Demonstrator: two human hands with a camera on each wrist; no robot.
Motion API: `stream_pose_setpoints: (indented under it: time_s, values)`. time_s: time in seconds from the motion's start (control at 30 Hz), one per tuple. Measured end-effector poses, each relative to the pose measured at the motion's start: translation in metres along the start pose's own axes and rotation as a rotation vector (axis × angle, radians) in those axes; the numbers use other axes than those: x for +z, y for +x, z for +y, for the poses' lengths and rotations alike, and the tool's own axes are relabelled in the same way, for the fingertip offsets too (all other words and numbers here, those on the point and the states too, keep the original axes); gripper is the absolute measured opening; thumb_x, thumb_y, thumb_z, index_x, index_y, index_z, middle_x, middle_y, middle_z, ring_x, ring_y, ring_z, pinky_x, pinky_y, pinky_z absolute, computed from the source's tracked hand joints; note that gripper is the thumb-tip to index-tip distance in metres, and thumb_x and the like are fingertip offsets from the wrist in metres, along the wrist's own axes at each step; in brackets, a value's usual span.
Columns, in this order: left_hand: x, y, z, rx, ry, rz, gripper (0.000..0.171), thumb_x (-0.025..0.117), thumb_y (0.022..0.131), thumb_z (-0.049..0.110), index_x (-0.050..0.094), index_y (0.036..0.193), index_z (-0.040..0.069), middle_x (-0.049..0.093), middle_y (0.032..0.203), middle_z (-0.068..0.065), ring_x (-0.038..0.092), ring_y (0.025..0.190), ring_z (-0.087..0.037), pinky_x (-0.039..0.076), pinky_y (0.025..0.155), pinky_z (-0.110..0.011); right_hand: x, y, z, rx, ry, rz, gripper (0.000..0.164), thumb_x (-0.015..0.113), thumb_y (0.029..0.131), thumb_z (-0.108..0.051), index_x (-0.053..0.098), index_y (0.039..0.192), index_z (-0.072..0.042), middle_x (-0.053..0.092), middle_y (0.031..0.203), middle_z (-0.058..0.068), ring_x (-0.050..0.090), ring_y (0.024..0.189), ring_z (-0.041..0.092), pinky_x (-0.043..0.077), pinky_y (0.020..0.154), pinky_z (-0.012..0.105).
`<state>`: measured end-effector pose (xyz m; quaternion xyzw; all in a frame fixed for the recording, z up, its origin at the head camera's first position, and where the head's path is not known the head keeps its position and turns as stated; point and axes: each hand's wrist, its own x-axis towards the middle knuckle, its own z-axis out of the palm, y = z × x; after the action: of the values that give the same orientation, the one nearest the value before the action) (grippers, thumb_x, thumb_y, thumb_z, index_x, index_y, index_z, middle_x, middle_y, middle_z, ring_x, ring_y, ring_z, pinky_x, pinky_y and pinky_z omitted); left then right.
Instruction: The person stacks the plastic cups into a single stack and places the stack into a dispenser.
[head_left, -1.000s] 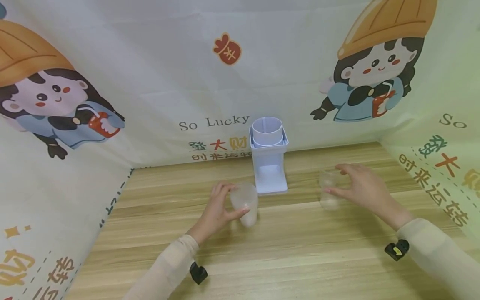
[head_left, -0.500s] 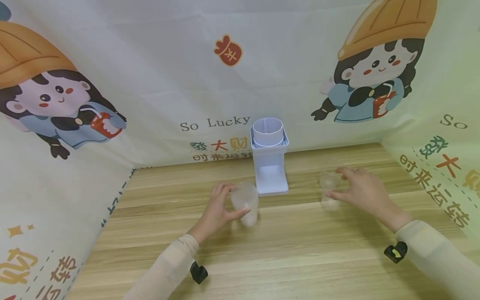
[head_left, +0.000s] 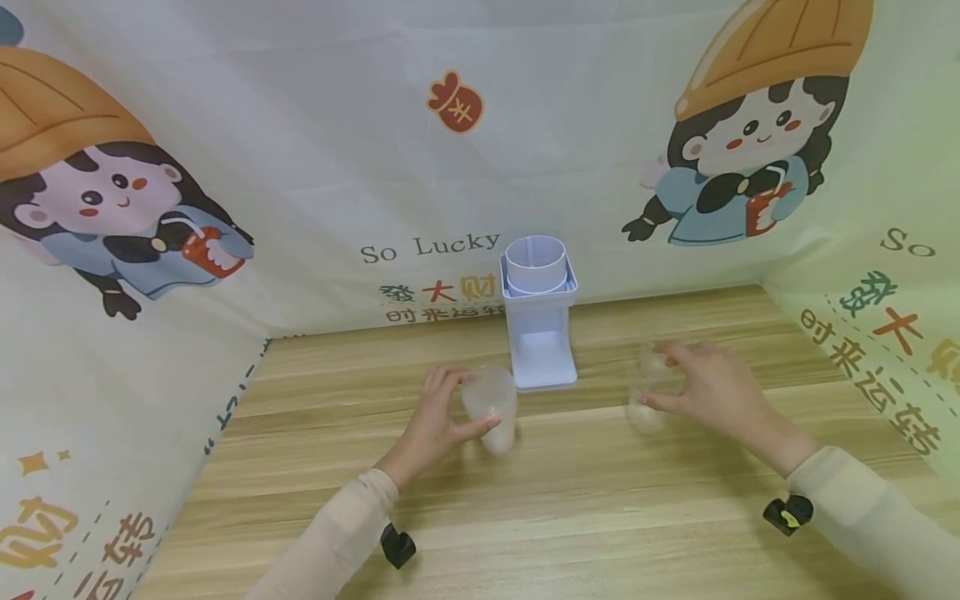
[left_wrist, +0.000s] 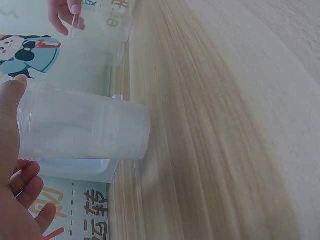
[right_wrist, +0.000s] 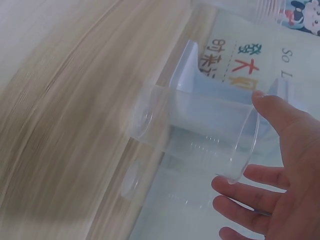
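A stack of translucent plastic cups (head_left: 491,412) stands upright on the table, left of the white stand. My left hand (head_left: 435,417) holds it near the rim, with the thumb on the near side. Right of the stand, my right hand (head_left: 712,392) grips a clear plastic cup (right_wrist: 200,130) by its rim between thumb and fingers. The cup's base is close to the wooden surface. Behind it in the right wrist view shows a second clear cup (right_wrist: 131,181), faint and partly overlapped by the held one.
Between the hands, toward the back of the wooden table (head_left: 570,508), stands the white stand (head_left: 542,358) with a round cylinder (head_left: 536,265) on top. A printed cloth (head_left: 337,125) rises behind the table and along both sides.
My right hand has shifted slightly left and toward me, carrying the clear cup away from the other clear cup. The left hand and its cup stack have stayed put.
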<state>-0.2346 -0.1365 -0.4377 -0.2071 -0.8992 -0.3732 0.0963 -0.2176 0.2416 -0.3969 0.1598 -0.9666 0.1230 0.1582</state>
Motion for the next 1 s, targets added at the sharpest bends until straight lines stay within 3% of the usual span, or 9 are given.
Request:
stream_pose_setpoints:
  time_s: [0.33, 0.57, 1.0]
  values:
    - [0.0, 0.0, 0.0, 0.01, 0.015, 0.003, 0.068, 0.087, 0.072, 0.032, 0.056, 0.127, 0.005, 0.051, 0.134, -0.013, 0.043, 0.13, -0.034, 0.044, 0.109, -0.054, 0.002, 0.01, -0.02, -0.056, -0.004, -0.003, 0.075, 0.077, 0.077, -0.057, 0.062, 0.127, -0.004, 0.075, 0.106, 0.013, 0.068, 0.097, 0.036, 0.055, 0.086, 0.054]
    - [-0.002, 0.0, 0.001, 0.002, 0.016, 0.0, 0.069, 0.088, 0.072, 0.032, 0.056, 0.127, 0.005, 0.051, 0.134, -0.013, 0.043, 0.13, -0.033, 0.045, 0.109, -0.054, 0.004, 0.023, -0.038, -0.128, -0.004, -0.002, 0.076, 0.075, 0.077, -0.06, 0.061, 0.13, -0.007, 0.075, 0.108, 0.01, 0.068, 0.096, 0.03, 0.056, 0.082, 0.048]
    - [-0.002, -0.001, 0.001, 0.029, 0.01, 0.02, 0.068, 0.088, 0.071, 0.03, 0.058, 0.127, 0.004, 0.052, 0.132, -0.014, 0.044, 0.129, -0.034, 0.044, 0.109, -0.054, 0.012, 0.045, -0.082, -0.214, 0.019, -0.033, 0.075, 0.075, 0.076, -0.06, 0.062, 0.129, -0.009, 0.074, 0.112, 0.009, 0.068, 0.099, 0.029, 0.057, 0.081, 0.046]
